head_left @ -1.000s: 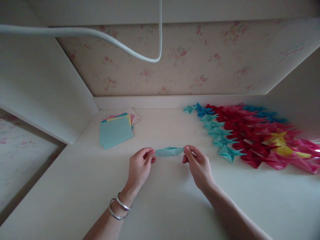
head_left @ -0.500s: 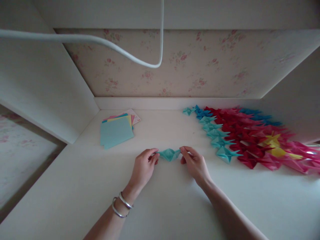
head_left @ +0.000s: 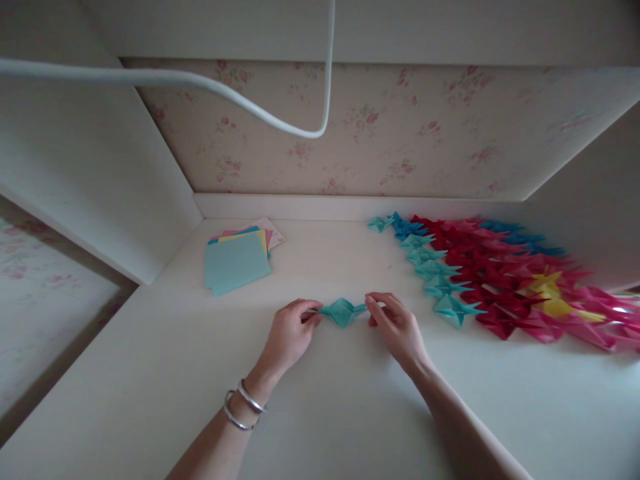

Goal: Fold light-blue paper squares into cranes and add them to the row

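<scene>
Between my two hands is a teal origami crane [head_left: 343, 312], its folded paper body bulging in the middle and narrowing to a point on each side. My left hand [head_left: 294, 328], below two silver bangles [head_left: 244, 407] on the wrist, pinches the left tip between thumb and fingers. On the other side my right hand [head_left: 397, 328] pinches the right tip. The fingertips cover the ends of the paper. Nearest to my right hand, a row of finished teal cranes [head_left: 443, 287] runs back along the white desk [head_left: 320, 413].
Many red cranes [head_left: 500, 303], pink, blue and yellow cranes [head_left: 547, 287] crowd the desk's right side. A stack of coloured square paper [head_left: 237, 263] lies at the back left. A white cable-like bar [head_left: 280, 123] crosses overhead before floral wallpaper [head_left: 365, 153].
The crane's body looks spread wider and flatter, more diamond-shaped than before. Both hands keep their pinch on its ends. The whole view has shifted slightly.
</scene>
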Motion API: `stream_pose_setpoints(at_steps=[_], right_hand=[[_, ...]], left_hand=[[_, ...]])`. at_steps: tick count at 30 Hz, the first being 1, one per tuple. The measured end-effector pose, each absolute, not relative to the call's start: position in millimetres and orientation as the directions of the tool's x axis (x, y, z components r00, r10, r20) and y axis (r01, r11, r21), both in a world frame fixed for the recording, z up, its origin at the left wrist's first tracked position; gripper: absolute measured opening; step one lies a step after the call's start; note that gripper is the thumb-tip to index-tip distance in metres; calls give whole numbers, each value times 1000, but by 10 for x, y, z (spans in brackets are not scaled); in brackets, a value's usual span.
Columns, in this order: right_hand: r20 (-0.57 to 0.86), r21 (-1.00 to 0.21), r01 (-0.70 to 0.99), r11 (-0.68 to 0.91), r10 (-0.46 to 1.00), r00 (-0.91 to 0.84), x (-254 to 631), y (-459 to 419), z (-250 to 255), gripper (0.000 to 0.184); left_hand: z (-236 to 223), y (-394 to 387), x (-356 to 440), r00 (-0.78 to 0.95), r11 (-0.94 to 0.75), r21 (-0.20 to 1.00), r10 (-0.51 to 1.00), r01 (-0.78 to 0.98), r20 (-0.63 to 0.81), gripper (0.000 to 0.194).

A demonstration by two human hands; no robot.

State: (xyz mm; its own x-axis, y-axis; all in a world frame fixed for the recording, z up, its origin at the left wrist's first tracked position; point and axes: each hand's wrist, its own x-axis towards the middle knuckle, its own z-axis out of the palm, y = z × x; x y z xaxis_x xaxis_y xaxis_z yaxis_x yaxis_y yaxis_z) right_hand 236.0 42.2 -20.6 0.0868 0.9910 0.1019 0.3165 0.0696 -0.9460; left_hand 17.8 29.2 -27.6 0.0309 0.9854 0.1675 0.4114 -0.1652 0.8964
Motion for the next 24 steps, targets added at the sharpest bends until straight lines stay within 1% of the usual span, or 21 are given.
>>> stream_pose_setpoints(at_steps=[7, 12, 15, 18, 22, 24], right_hand=[[163, -923, 346, 170, 985, -50, 2445, 441, -238, 27], [168, -869, 440, 226, 972, -166, 2543, 475, -218, 20], [188, -832, 488, 263, 962, -198, 2586, 506, -189, 24], [182, -771, 547, 327, 935, -303, 2620, 571, -164, 32], [185, -687, 598, 413, 895, -406, 2655, 671, -102, 20], [188, -659, 608, 444, 879, -438, 2665, 703, -54, 19]], left_hand=[[-257, 267, 157, 49, -231, 823, 969, 519, 241, 17], [-226, 267, 156, 56, -274, 789, 954, 549, 293, 18], [-223, 265, 158, 56, -290, 781, 948, 553, 313, 17], [-221, 266, 158, 57, -302, 775, 943, 555, 327, 18], [-222, 275, 150, 56, -317, 768, 936, 557, 347, 16], [-227, 280, 147, 49, -323, 765, 932, 558, 359, 15]])
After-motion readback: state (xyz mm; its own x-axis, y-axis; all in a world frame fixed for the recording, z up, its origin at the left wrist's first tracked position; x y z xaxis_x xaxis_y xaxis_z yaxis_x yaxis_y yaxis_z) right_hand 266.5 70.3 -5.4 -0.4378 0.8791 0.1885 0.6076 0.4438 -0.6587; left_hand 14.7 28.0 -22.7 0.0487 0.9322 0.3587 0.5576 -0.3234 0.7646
